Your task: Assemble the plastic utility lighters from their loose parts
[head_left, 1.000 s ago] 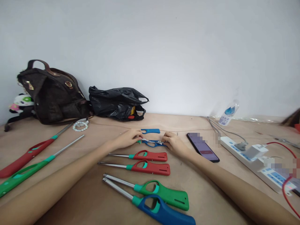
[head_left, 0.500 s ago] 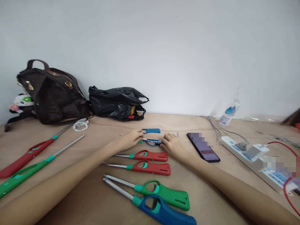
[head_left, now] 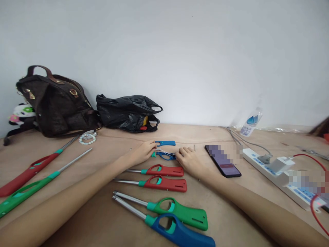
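My left hand (head_left: 144, 151) is closed, its fingertips pinching a short silvery metal tube (head_left: 158, 150). From that tube a thin pale wire (head_left: 167, 152) runs right toward my other hand. A blue lighter casing half (head_left: 166, 157) lies beneath, with a teal piece (head_left: 153, 154) at its left end. My right hand (head_left: 188, 158) has its fingers closed over the casing's right end, hiding the tips. Just behind, a second blue casing half (head_left: 168, 143) lies on the table, its left end partly behind my left fingers.
Nearer me lie two red gas lighters (head_left: 164, 184), a green lighter (head_left: 183, 214) and a blue lighter (head_left: 182, 231). Red (head_left: 33, 169) and green (head_left: 28, 187) long lighters lie left. A phone (head_left: 223, 161) and power strip (head_left: 272, 176) are right; a black plastic bag (head_left: 125, 113) stands behind.
The metal tube has come up off the casing half and shifted left with my left hand. A thin wire now shows stretched between it and the casing. My right hand stays in place.
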Demonstrator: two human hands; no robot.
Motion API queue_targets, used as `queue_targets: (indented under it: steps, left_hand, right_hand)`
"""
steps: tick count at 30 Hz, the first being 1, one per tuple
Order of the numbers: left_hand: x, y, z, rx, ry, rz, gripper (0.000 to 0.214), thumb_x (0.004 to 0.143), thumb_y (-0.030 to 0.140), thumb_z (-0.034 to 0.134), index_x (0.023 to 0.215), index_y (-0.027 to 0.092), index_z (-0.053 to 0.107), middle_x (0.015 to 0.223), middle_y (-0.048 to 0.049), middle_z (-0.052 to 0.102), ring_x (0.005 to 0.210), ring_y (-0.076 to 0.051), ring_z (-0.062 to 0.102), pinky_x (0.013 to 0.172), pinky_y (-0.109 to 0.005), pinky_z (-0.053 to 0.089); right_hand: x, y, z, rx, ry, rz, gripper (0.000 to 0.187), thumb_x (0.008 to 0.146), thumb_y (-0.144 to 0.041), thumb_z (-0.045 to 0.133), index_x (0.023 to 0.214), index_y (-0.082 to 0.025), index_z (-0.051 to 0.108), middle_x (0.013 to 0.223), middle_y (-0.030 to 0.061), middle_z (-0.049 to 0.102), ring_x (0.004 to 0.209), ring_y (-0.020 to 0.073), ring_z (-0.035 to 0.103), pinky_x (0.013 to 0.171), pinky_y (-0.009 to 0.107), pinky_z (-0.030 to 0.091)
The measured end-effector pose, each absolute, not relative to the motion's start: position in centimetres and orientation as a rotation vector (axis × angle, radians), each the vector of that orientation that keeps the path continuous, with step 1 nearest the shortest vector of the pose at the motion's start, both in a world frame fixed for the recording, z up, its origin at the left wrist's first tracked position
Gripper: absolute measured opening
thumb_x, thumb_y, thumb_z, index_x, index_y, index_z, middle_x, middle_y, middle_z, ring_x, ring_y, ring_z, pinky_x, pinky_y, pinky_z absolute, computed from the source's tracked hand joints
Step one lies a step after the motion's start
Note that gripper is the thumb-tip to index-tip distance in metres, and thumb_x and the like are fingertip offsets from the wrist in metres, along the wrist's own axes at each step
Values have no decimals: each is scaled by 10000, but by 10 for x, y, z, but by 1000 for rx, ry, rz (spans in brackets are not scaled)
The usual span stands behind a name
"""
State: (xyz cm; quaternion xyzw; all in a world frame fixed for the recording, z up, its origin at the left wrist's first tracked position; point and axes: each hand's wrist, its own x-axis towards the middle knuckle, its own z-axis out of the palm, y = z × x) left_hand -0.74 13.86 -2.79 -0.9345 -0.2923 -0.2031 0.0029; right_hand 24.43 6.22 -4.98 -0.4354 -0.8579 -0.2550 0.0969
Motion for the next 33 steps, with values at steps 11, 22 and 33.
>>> queue_targets:
  steps: [11,22,33]
  left_hand:
    - [-6,135,-26,-2860,-953,-418,202,928,130,450,897,135,650,945,-91,633,835,-214,614,721,-283,463]
    - [-4,132,-25,-2907,-930,-426,173,898,116,479,833,146,637,953,-76,647,843,-191,625,757,-269,478]
    - [-3,129,-22,-2884,-911,-411,159,905,123,482,820,145,614,923,-95,668,889,-235,625,815,-339,486]
  right_hand:
    - [240,57,-44,-1352,-2578,-747,174,919,-97,526,1049,-152,628,993,134,624,890,233,561,773,354,416]
    - [246,59,-49,-1295,-2565,-745,159,922,-109,531,1032,-145,640,962,127,611,836,222,563,756,349,423]
    - [247,59,-51,-1289,-2547,-729,155,919,-103,533,1021,-143,642,966,128,609,831,217,549,753,349,419]
